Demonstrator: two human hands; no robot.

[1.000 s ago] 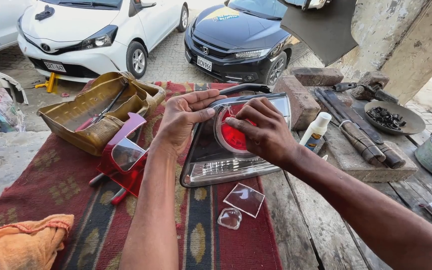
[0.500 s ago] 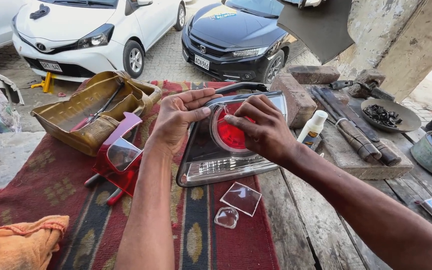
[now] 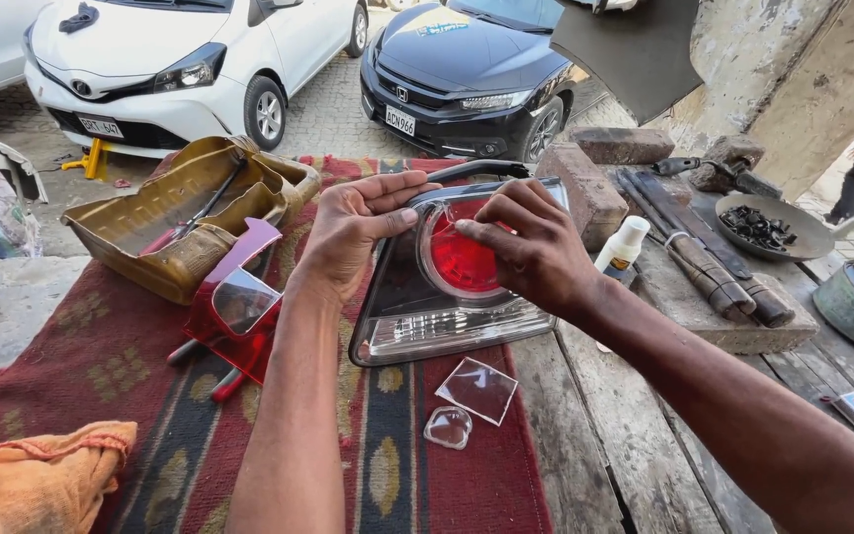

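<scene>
Since a moment ago the tail-light (image 3: 447, 297) has barely shifted; both hands stay on it above the striped rug (image 3: 101, 386) on the counter (image 3: 585, 425). The left hand (image 3: 348, 232) grips its upper left edge, fingers curled over the rim, thumb pressed on the clear cover. The right hand (image 3: 531, 242) pinches at the red round lens, though what sits between those fingertips is hard to tell. Two clear lens pieces (image 3: 471, 396) lie just below; a red lens shard (image 3: 239, 307) rests to the left.
</scene>
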